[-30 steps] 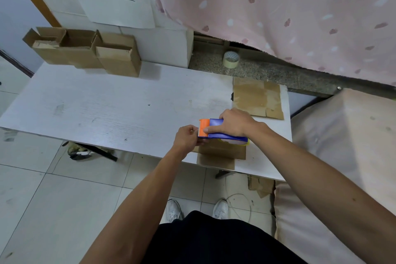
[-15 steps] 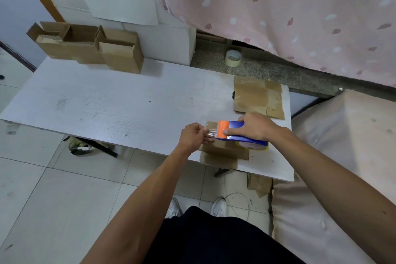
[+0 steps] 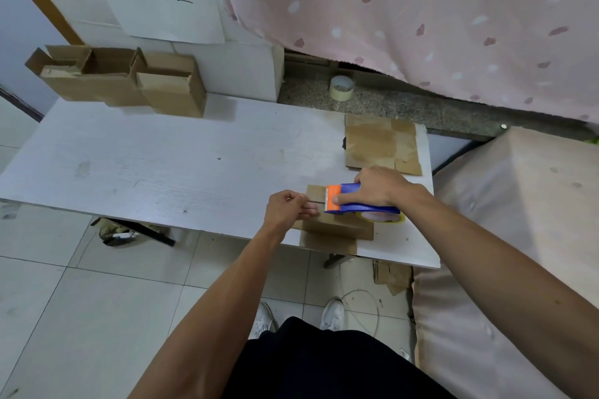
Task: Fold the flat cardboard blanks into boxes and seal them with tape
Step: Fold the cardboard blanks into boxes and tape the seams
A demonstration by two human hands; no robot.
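Currently I log the small cardboard box [image 3: 337, 227] at the surface's [image 3: 162, 165] near right edge, right hand [image 3: 379, 186] gripping the tape dispenser [image 3: 355, 201] atop it, left hand [image 3: 285, 210] pinching the tape end [image 3: 315, 202]; the board looks light and crushable, so I'd steady it by its side walls.

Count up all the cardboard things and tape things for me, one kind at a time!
Open boxes by the wall: 3
Box being taped: 1
Pile of flat blanks: 1 (its sheets cannot be counted)
Tape dispenser: 1
Loose tape roll: 1
Total: 7
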